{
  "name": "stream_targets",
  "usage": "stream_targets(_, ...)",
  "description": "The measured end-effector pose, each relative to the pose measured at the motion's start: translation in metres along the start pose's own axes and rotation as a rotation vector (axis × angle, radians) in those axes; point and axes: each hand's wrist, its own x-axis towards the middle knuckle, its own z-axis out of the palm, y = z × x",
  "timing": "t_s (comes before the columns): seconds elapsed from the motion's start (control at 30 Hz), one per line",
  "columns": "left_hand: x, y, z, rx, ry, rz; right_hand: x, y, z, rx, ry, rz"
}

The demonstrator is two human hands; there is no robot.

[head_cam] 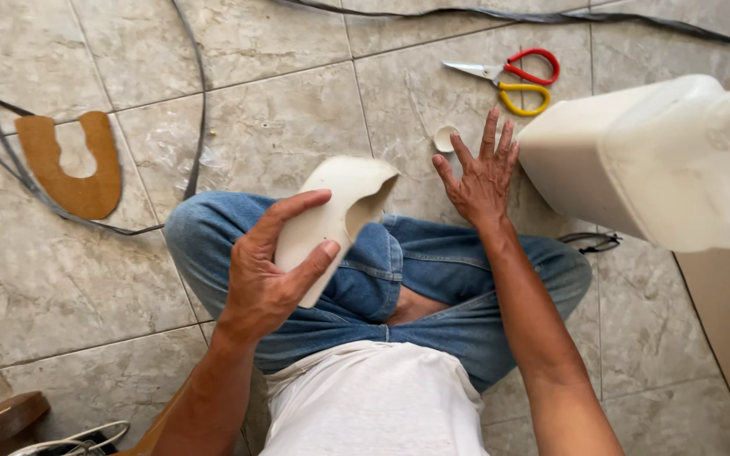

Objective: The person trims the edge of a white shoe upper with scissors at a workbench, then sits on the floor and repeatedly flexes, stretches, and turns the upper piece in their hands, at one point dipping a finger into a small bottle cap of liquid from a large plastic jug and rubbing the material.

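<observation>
Cream-coloured moulded shell point(331, 221), curved and hollow with one ragged open end, clasped firmly in left hand point(265, 272): thumb laid across the upper face, fingers curled under the lower edge, nothing slack. Held raised just above the left knee of crossed legs in blue jeans point(437, 263), open end turned away from the body. Across from that grip, right hand point(481, 175) flat and spread wide, holding nothing, fingertips hovering just beside a small white round cap point(444, 138) on the tiled floor point(280, 118). Looks like a holding-and-reaching step: shell kept ready in one hand, the other empty over the cap. Picking up something so small calls for closing those spread fingers into a fine pinch. Farther out past the right hand, red-and-yellow scissors point(519, 78) and a large white jerrycan point(661, 160); well off beyond the left hand, a brown U-shaped cutout point(73, 173) and a dark cord point(201, 93).
</observation>
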Motion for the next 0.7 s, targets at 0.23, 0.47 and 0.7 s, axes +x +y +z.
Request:
stream_targets(0.23, 0.001, 0.007, 0.002, -0.016, -0.024, 0.024, 0.003, 0.005, -0.005, 0.252, 0.04, 0.022)
stream_targets(0.47, 0.001, 0.013, 0.02, -0.018, -0.112, 0.11, -0.065, -0.067, -0.115, 1.52, 0.115, 0.017)
stream_targets(0.7, -0.004, 0.025, 0.04, -0.051, -0.182, 0.125, -0.085, -0.121, -0.151, 1.219, 0.108, -0.161)
